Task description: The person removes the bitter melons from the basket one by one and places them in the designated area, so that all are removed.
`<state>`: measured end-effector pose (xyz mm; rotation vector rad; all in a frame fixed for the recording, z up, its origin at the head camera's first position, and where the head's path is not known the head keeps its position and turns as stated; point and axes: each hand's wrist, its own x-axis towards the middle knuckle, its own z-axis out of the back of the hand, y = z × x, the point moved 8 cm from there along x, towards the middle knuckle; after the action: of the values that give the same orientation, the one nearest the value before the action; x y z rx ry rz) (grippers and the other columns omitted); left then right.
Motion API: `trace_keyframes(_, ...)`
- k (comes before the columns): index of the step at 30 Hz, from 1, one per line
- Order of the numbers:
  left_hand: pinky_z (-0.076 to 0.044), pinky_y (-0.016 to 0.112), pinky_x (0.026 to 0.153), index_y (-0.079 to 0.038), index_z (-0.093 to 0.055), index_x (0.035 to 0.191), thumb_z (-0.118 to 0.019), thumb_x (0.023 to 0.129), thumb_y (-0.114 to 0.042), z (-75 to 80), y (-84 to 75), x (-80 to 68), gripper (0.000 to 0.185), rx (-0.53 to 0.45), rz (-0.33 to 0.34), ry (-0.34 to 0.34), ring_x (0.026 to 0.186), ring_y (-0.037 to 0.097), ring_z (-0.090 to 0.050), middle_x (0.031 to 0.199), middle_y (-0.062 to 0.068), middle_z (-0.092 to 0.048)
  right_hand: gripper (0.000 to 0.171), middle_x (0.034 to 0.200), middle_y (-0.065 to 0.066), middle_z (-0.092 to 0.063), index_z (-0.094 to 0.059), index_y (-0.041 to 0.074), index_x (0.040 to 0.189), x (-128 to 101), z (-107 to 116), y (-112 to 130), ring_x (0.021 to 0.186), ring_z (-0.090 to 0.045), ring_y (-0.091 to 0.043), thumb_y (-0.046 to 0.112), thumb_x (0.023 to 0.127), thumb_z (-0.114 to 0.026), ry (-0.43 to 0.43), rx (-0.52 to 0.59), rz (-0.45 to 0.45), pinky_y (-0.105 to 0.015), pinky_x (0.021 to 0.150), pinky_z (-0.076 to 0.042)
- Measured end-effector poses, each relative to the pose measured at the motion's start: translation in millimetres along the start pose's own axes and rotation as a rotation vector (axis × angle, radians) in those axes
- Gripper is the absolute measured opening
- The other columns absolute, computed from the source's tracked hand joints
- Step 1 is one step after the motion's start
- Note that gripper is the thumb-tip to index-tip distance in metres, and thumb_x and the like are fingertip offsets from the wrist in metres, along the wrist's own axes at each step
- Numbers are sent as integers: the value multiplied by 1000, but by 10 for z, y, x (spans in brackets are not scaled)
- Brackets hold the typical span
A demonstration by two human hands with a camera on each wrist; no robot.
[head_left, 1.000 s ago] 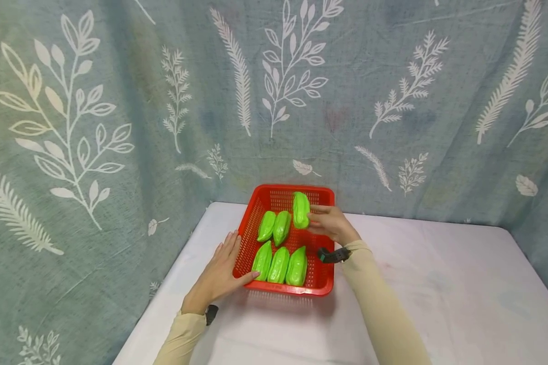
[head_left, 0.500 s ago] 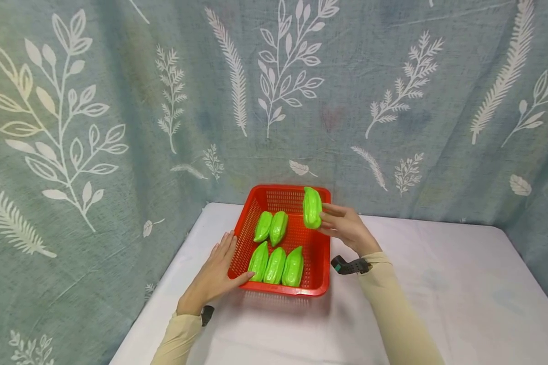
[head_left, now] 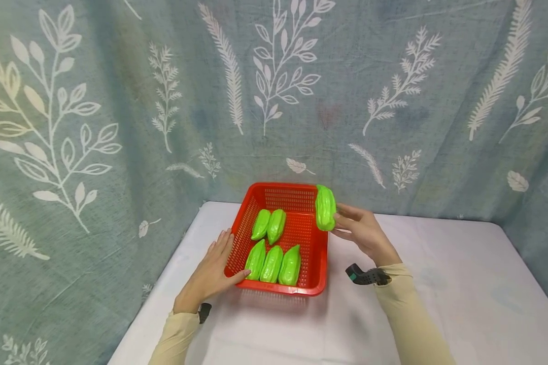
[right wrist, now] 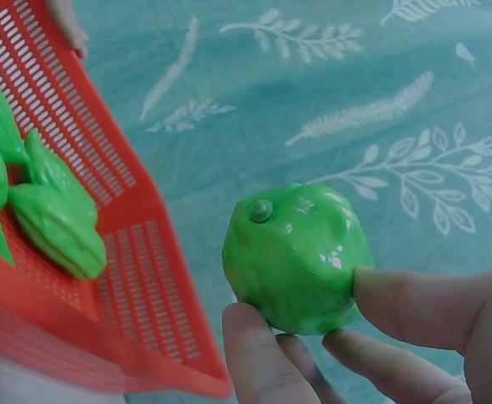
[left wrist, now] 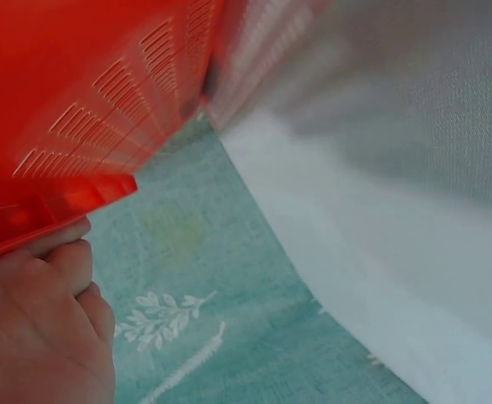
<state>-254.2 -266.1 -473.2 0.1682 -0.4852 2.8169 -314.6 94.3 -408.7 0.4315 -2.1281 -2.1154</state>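
Beside the red basket [head_left: 318, 263], your right hand [head_left: 363, 230] pinches a green fruit [head_left: 326, 209].
Glossy skin could let it slip; your left hand [head_left: 210, 271], fingers straight, touches the basket.

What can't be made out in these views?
Left wrist: contents of the red basket, hidden by its wall.
Right wrist: most of the left hand, cut off by the top edge.
Right wrist: far end of the held green fruit, behind its near end.
Head: rest of the right sleeve, cut off by the bottom edge.
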Motion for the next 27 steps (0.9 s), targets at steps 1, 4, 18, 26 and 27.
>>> trace_keyframes(1,-18,56,131,-1,-18,164,-63,89,-69,4,1,1,112,0,0,-1,164,33,-12,175,15,-13,59,156,-29,-45,-33,-1,160,-19,14,7,111,-69,-15,15,107,-55,-4,-7,4,-40,106,-55)
trace_keyframes(4,-18,56,131,-1,-17,164,-64,89,-69,11,-6,-2,112,-5,3,4,164,33,-12,175,15,-12,59,153,-29,-47,-35,-1,159,-77,63,19,109,-70,-13,16,107,-55,-25,-20,13,-38,105,-56)
trace_keyframes(18,-18,58,131,-1,-16,165,-63,89,-70,19,-7,-32,112,-16,8,0,164,34,-10,175,15,-10,63,154,-29,-43,-30,0,161,-279,307,-173,107,-68,-6,19,107,-56,-66,-8,4,-32,103,-56)
trace_keyframes(26,-18,57,131,-1,-15,165,-62,89,-70,18,-32,1,113,-12,9,4,164,33,-9,176,14,-9,65,157,-30,-43,-31,1,161,-345,447,-379,112,-67,-6,22,107,-58,-109,-34,-29,-29,102,-57)
trace_keyframes(27,-17,57,131,-1,-15,165,-62,89,-70,16,-28,3,113,-11,10,6,164,33,-9,176,14,-9,65,157,-30,-43,-31,1,161,-349,455,-407,112,-67,-6,22,107,-58,-115,-35,-34,-29,102,-57)
